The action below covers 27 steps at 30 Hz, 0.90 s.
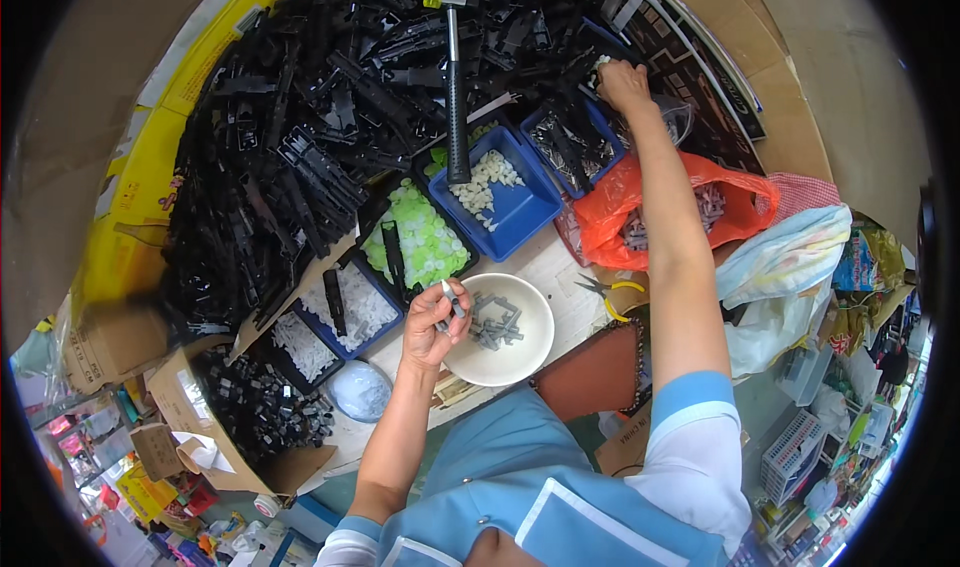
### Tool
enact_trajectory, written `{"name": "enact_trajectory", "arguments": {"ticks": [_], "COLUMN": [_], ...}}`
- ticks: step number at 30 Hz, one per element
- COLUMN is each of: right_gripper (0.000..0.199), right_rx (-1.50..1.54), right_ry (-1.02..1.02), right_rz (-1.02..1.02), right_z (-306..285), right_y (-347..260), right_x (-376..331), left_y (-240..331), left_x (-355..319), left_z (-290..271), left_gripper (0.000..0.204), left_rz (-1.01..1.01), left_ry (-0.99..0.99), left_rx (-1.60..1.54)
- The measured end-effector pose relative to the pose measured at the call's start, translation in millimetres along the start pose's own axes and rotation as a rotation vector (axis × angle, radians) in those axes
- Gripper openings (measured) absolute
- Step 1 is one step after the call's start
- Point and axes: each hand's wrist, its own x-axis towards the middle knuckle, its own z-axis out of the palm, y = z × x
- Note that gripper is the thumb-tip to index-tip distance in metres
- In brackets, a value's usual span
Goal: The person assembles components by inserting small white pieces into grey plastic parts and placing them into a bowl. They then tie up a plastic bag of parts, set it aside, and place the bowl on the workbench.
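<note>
My left hand [437, 322] is closed around small grey plastic pieces [455, 302], one with a pale pointed tip. It sits at the left rim of a white bowl [544, 332], where several similar grey pieces [497, 322] lie. My right arm stretches far to the back right. There my right hand [622, 82] is closed at the edge of the black parts heap, with a small white bit [603, 61] at its fingertips. What its fingers hold is mostly hidden. Just below it stands a blue tray of metal pins [597, 157].
A large heap of black plastic parts [330, 107] fills the back, with a hammer [456, 97] on it. Trays hold cream pieces [488, 182], green pieces [420, 232] and white pieces [365, 307]. A red bag [610, 212] and yellow-handled pliers [620, 292] lie at the right.
</note>
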Motion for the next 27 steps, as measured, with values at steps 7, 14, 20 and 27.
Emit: {"name": "enact_trajectory", "arguments": {"ticks": [7,14,20,27], "right_gripper": [0.022,0.017,0.017,0.020], "right_rx": [0.297,0.123,-0.293,-0.035], "right_ry": [0.183,0.073,0.071,0.183], "right_rz": [0.135,0.022,0.010,0.145], "right_z": [5,-19,-13,1], "right_y": [32,30,-2,10], "right_x": [13,-1,3,3], "left_y": [-1,-3,-3,4], "left_x": [1,2,5,3], "left_z": [-2,-3,-4,-5], "left_gripper": [0.021,0.020,0.021,0.021], "left_rz": [-0.017,-0.017,-0.042,0.001], "left_ry": [0.000,0.000,0.000,-0.011], "left_rx": [-0.012,-0.011,-0.008,-0.030]}}
